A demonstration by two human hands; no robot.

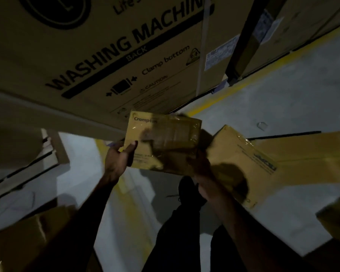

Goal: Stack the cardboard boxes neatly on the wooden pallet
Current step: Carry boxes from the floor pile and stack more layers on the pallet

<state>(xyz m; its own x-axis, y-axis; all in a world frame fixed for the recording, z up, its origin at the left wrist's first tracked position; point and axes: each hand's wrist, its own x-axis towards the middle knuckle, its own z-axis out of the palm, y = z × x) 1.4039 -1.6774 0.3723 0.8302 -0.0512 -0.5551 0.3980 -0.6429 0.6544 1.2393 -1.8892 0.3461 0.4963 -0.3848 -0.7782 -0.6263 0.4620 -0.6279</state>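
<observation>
I hold a small yellow-brown cardboard box [165, 138], taped over and printed "Crompton", in the air at the middle of the view. My left hand [119, 157] grips its left edge, thumb on the top face. My right hand [199, 163] holds its lower right corner from below and is blurred. To the right lie larger flat cardboard boxes [283, 154] of the same colour. No wooden pallet can be made out in the dim light.
A big "WASHING MACHINE" carton [110, 52] fills the upper left, with more tall cartons [294, 26] behind. Yellow floor lines [214, 103] cross the grey concrete floor [283, 107]. More boxes sit at the lower left [26, 238] and far right [336, 220]. My leg and shoe [186, 191] are below.
</observation>
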